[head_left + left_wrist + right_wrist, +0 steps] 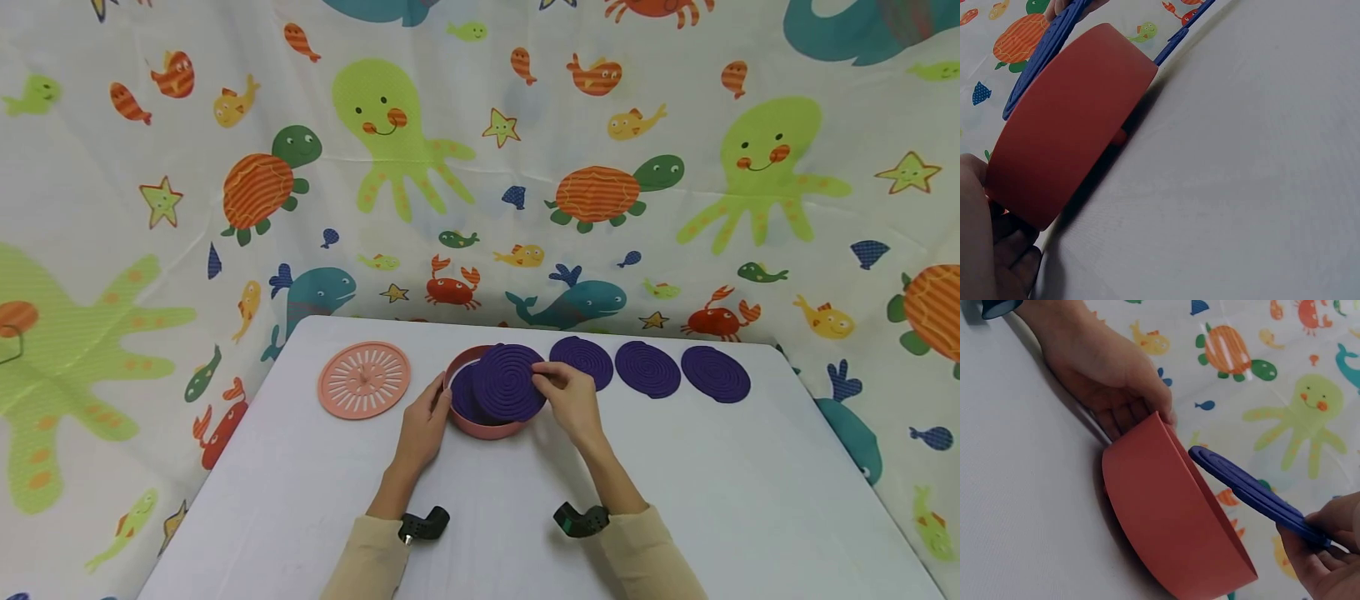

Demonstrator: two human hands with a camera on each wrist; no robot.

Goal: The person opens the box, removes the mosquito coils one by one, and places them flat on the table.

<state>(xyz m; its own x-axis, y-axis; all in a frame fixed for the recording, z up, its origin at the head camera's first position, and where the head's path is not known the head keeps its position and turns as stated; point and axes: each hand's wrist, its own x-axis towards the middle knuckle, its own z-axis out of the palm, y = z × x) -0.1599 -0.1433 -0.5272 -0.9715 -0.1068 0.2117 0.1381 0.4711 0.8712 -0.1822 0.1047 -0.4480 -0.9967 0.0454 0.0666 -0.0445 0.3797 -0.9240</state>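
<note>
My left hand (422, 429) grips the left side of a round pink container (489, 432), thumb at the rim and fingers against the outer wall. In the right wrist view that wall looks red (1160, 506). With my right hand (573, 402) I pinch the right edge of a purple spiral-ridged coaster (512, 383). The coaster is tilted above the container's opening, and its far end is near the rim in the right wrist view. Inside the container lies another purple coaster (462, 398), partly hidden by the held one.
Left of the container lies a pink slotted round lid (365, 380) on the white table (510, 517). Three purple coasters lie in a row to the right: a near one (583, 360), a middle one (648, 369) and a far one (716, 374). A sea-animal curtain (480, 192) hangs behind.
</note>
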